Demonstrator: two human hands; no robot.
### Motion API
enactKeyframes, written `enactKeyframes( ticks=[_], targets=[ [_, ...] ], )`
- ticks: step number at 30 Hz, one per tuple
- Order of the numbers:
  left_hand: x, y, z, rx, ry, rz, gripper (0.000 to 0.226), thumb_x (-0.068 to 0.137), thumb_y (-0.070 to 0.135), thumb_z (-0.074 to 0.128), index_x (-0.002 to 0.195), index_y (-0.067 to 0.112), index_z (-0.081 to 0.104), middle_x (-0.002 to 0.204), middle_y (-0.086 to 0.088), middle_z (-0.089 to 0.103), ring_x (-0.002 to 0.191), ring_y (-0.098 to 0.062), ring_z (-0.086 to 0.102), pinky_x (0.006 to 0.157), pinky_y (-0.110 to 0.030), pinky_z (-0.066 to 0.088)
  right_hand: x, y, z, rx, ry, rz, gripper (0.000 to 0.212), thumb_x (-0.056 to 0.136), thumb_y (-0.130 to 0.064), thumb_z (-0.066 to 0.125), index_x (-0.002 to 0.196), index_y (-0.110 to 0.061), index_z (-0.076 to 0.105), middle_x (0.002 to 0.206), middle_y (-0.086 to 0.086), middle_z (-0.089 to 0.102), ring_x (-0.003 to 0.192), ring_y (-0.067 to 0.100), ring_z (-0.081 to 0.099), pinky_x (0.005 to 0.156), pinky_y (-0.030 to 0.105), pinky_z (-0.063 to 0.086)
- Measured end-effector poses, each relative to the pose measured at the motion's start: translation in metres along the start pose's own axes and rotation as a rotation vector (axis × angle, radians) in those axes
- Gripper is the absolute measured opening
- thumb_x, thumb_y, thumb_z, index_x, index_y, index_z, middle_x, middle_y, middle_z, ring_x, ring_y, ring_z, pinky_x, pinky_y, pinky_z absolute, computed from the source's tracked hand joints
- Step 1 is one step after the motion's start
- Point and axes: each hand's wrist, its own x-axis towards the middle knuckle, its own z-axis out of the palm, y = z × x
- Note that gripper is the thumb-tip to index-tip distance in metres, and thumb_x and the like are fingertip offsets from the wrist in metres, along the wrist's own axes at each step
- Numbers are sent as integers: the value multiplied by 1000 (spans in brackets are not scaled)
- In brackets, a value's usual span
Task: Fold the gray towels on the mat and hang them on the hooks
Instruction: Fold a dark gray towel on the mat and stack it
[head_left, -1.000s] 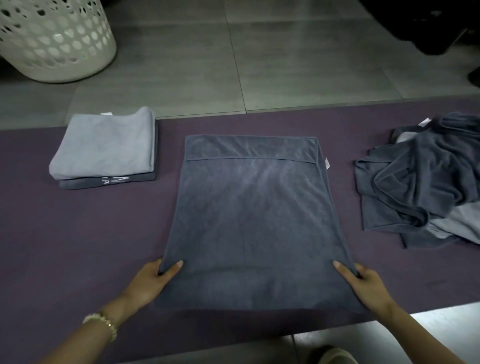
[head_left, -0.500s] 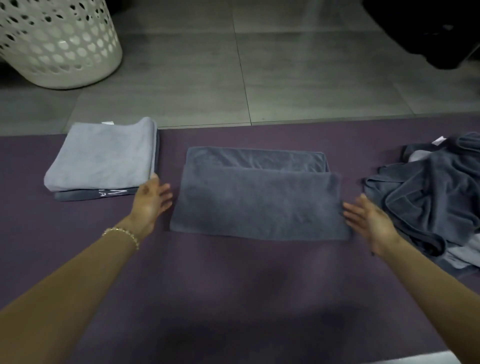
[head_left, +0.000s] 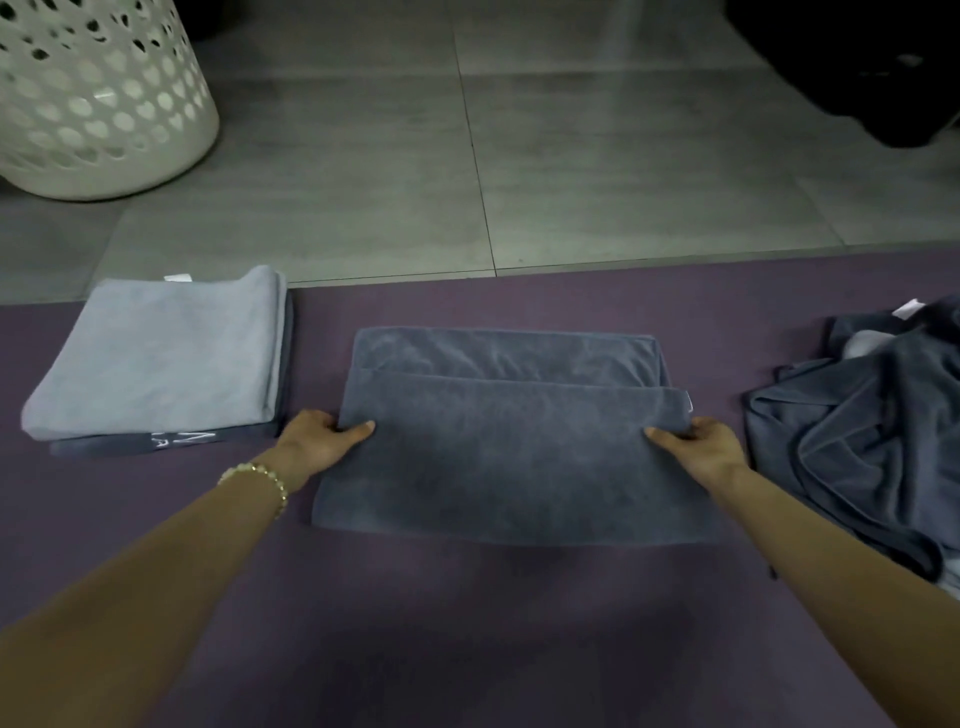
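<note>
purple mat (head_left: 467, 649) nearest, dim, crossed by both forearms. at mid-mat, dark gray towel (head_left: 509, 467) now halved front to back, near layer stopping short of the far edge, where a second ago lay at full length. means one fold done and, judging by the grip, a second fold likely in hand.

left hand (head_left: 317, 441), bracelet (head_left: 257, 475) at the wrist, no longer hovering open beside the cloth: closed on the towel's left edge, thumb on top, fingers curled at the side. right hand (head_left: 701, 447) likewise clamped on the right edge, thumb over, fingers hidden beneath. both grips partway along the sides, cloth flat on the mat between them.

just left of the towel, folded stack (head_left: 156, 358), pale gray on dark, finished but not hung. to the right, crumpled pile (head_left: 857, 441) of dark towels waiting. beyond the mat, gray tiled floor (head_left: 571, 182); farthest left, white perforated basket (head_left: 93, 93). no hooks in sight, so hanging yet to come.
</note>
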Motion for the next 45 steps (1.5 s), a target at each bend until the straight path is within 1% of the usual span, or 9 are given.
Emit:
enactKeyframes(
  ticks=[4,9,17,21,26,31,36,40,45],
  targets=[
    [3,10,0,-152,-91,-40,54,82,35,72,122,0,58,119,-13,64,106,-29,62,92,-34,49,2,-7,7,40,-74,34,55,81,-35,73,122,-1,58,120,12,63,110,31,59,84,31,44],
    [-1,23,-9,-341,-204,23,49,89,27,64,131,8,51,123,-11,62,107,-26,62,92,-37,49,-12,-18,-13,281,-253,87,43,83,-34,71,116,-9,62,102,5,70,84,23,68,71,30,51],
    [-57,7,-42,-521,-431,202,64,76,18,66,133,41,46,121,8,65,108,-16,64,79,-25,54,-65,7,-46,612,-541,77,44,83,-27,68,125,-21,57,115,8,69,103,29,68,78,38,58],
    [-94,-53,-48,-574,-483,221,71,76,25,75,133,53,43,127,11,62,114,-16,62,89,-34,51,-104,57,-45,635,-521,78,46,80,-24,69,124,-18,58,115,10,69,103,29,68,74,36,59],
    [-132,-124,-23,-173,-382,232,80,82,19,71,138,51,24,121,21,59,107,-8,61,66,-25,56,-135,108,-27,189,-366,-136,49,84,-9,69,127,-20,50,102,-5,71,89,0,68,66,9,50],
    [-122,-115,-11,348,180,516,81,75,45,74,144,24,36,126,0,42,107,-19,51,90,-38,47,-124,99,-24,-184,-80,-479,66,76,-18,79,132,-21,47,117,-4,49,107,11,48,94,25,37],
    [-106,-99,-2,665,42,636,51,84,48,64,126,21,56,124,3,57,116,-20,47,100,-34,36,-109,84,-18,-453,-163,-540,40,74,-24,80,110,-16,63,103,1,57,101,24,49,95,35,39],
    [-103,-99,-12,416,-68,558,23,75,32,79,87,15,70,88,1,66,90,-16,56,86,-30,46,-107,82,-26,-345,-204,-504,19,71,-20,83,75,-16,65,86,5,63,89,24,54,91,38,41],
    [-108,-100,-41,-390,-365,173,46,55,51,84,86,17,78,91,-3,75,85,-10,71,67,-14,53,-107,77,-46,346,-400,-161,26,69,-21,73,91,-6,70,86,6,73,79,16,67,68,16,55]
  ],
)
